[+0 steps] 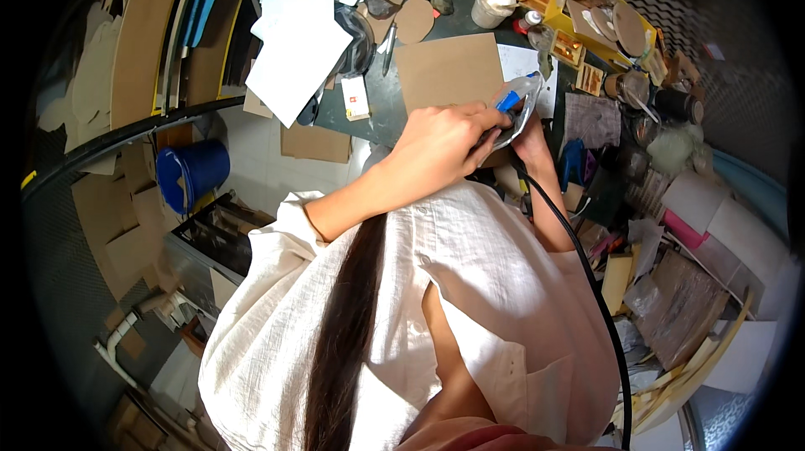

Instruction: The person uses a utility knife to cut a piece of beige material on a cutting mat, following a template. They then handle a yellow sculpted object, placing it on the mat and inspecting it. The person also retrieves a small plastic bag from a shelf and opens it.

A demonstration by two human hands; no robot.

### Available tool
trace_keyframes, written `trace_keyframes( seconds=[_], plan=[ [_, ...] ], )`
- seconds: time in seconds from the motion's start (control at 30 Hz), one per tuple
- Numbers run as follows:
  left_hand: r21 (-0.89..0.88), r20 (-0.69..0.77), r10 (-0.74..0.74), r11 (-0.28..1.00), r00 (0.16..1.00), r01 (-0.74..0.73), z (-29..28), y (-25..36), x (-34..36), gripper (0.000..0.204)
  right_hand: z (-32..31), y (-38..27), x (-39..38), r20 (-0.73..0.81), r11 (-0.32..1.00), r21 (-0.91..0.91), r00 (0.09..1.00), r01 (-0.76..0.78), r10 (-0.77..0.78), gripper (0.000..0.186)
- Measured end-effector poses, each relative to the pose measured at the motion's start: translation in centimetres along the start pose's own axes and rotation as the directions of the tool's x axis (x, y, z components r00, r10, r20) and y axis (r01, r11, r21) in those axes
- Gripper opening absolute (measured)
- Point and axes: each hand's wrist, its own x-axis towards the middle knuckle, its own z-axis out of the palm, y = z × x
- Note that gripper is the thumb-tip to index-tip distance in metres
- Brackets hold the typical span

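In front of my chest, both hands are together at a clear, shiny plastic piece with a blue part (509,101); its exact kind cannot be made out. My left hand (449,137) reaches across from the left, its fingers bent round the near side of the piece. Behind the plastic, my right hand (530,142) holds the far side, with most of its fingers hidden. Just beyond lies a brown cardboard sheet (449,69) on the dark green tabletop (381,90). A white paper (543,90) rests on the table beside the cardboard's right edge.
White sheets (298,32) overhang the table's left side, near a small white box (355,97). A tub of pale material (493,5) stands at the back. Yellow box (579,19), jars and clutter crowd the right. A black cable (579,241) runs down past my right arm. A blue bucket (193,174) stands left.
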Motion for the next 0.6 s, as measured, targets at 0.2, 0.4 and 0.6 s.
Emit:
trace_keyframes(
  seconds=[0.2, 0.4, 0.6],
  plan=[
    [0.137, 0.048, -0.027, 0.99, 0.999, 0.02, 1.5, -1.9, -0.1, 0.017, 2.8, -1.1, -0.9, -0.068, 0.998, -0.055, 0.998, 0.009, -0.012, 0.052],
    [0.239, 0.093, -0.011, 0.971, 0.996, -0.011, 2.3, -3.8, 0.4, 0.015, 4.7, -0.7, -0.6, -0.278, 0.991, -0.131, 0.961, -0.032, -0.006, 0.057],
    [0.324, 0.166, -0.207, 0.935, 0.964, 0.145, 4.0, -8.2, 0.0, 0.014, 5.7, -1.3, -2.0, -0.173, 0.868, -0.496, 0.982, -0.018, -0.078, 0.044]
  ],
)
